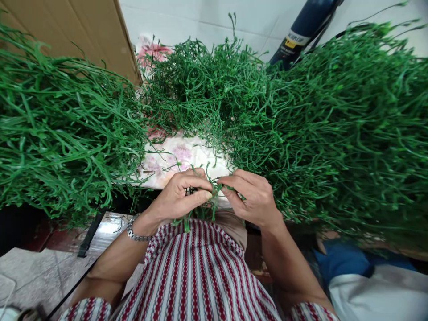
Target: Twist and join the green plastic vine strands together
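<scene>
My left hand [185,194] pinches a small bunch of green artificial plant stems [214,203] between thumb and forefinger. Opposite it, my right hand [251,196] has its thumb and fingertips closed on the same stems, close to the left fingertips. Both hands are just above the near edge of a table with a pale floral cover [182,154]. Some of the stems hang down below the hands over my striped garment. My palms hide part of the bunch. A few loose sprigs lie on the cover ahead of my left hand.
Large heaps of green plastic stems lie on the left [67,133], at the back [214,84] and on the right [354,133]. Behind them stand a cardboard box [96,35] and a dark blue vacuum cup [301,33]. White tiles [200,20] line the wall.
</scene>
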Demonstrator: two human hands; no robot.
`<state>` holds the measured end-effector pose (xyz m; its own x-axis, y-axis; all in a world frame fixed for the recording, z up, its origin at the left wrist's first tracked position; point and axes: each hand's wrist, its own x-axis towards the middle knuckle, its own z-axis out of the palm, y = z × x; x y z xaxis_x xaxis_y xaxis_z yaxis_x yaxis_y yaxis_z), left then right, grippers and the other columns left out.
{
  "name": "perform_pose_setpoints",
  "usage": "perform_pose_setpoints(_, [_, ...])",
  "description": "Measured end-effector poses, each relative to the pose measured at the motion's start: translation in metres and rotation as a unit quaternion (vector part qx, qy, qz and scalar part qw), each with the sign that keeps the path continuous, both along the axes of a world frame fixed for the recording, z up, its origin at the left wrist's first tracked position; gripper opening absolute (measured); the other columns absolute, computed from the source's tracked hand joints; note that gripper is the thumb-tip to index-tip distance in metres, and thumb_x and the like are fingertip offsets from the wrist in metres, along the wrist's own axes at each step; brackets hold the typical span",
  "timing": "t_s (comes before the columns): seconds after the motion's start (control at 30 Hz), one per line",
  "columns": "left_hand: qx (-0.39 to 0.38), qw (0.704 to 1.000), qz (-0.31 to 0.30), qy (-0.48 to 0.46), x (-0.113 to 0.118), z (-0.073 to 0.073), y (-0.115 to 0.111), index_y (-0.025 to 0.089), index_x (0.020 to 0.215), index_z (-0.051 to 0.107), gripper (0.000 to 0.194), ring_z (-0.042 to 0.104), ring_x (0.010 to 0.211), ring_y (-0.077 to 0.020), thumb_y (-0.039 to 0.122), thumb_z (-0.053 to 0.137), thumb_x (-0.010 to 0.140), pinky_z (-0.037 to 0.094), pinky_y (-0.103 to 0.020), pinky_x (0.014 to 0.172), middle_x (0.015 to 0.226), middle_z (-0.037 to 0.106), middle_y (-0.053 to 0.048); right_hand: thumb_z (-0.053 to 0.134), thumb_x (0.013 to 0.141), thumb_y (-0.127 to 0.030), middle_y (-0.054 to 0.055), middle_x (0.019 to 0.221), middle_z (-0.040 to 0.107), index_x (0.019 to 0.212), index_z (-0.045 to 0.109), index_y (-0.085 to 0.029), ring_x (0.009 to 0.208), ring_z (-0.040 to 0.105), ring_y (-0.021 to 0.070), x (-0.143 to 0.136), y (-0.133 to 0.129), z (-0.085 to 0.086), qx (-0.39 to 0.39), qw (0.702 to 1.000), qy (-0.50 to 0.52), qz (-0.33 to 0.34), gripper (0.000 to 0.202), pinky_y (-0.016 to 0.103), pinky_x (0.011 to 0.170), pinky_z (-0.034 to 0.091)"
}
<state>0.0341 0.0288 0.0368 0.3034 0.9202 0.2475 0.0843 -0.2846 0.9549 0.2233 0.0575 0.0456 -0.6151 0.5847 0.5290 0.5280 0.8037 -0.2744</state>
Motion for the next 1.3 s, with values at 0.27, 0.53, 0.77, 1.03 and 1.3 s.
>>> perform_pose_setpoints(0.27, [0.018, 0.999, 0.034, 0.008, -0.001, 0.000, 0.003, 0.017, 0.067, 0.061, 0.013, 0.050, 0.068, -0.0137, 0.018, 0.056, 0.078, 0.040, -0.027, 0.066, 0.064, 0.054, -0.002, 0.057, 0.079, -0.016, 0.003, 0.084, 0.068, 0.102, 0.061, -0.021, 0.067, 0.061, 0.0133, -0.002, -0.008, -0.004, -0.025, 0.989, 0.119, -0.084, 0.023, 0.025, 0.062, 0.049])
perform_pose_setpoints(0.53, [0.006, 0.998, 0.059, 0.007, 0.001, -0.003, 0.000, 0.018, 0.071, 0.062, 0.010, 0.048, 0.066, -0.0135, 0.015, 0.054, 0.076, 0.039, -0.026, 0.065, 0.063, 0.054, -0.001, 0.056, 0.080, -0.016, 0.002, 0.080, 0.067, 0.094, 0.061, -0.020, 0.068, 0.063, 0.0134, -0.013, -0.018, -0.007, -0.081, 0.981, 0.161, -0.072, 0.015, 0.026, 0.064, 0.050])
perform_pose_setpoints(0.77, [-0.012, 0.999, 0.047, -0.015, 0.001, -0.006, -0.002, 0.018, 0.072, 0.058, 0.008, 0.047, 0.069, -0.0128, 0.010, 0.055, 0.072, 0.037, -0.025, 0.066, 0.068, 0.053, 0.000, 0.061, 0.080, -0.026, 0.001, 0.075, 0.066, 0.091, 0.061, -0.019, 0.063, 0.060, 0.0114, -0.015, -0.018, -0.011, -0.159, 0.973, 0.156, -0.063, 0.013, 0.023, 0.060, 0.049])
perform_pose_setpoints(1.03, [-0.017, 0.997, 0.068, 0.032, 0.004, -0.002, -0.004, 0.017, 0.067, 0.047, 0.013, 0.044, 0.067, -0.0108, 0.007, 0.053, 0.071, 0.035, -0.023, 0.063, 0.067, 0.047, 0.002, 0.063, 0.076, -0.017, 0.001, 0.085, 0.068, 0.096, 0.059, -0.020, 0.063, 0.061, 0.0108, -0.020, -0.024, -0.014, -0.094, 0.976, 0.190, -0.057, 0.021, 0.023, 0.060, 0.049])
perform_pose_setpoints(1.3, [-0.032, 0.997, 0.066, -0.021, 0.003, -0.007, -0.004, 0.017, 0.071, 0.049, 0.011, 0.043, 0.064, -0.0104, 0.019, 0.056, 0.080, 0.035, -0.022, 0.060, 0.067, 0.047, 0.002, 0.059, 0.079, -0.013, -0.001, 0.070, 0.064, 0.080, 0.058, -0.019, 0.061, 0.058, 0.0102, -0.022, -0.024, -0.020, -0.098, 0.966, 0.227, -0.072, 0.006, 0.023, 0.059, 0.046])
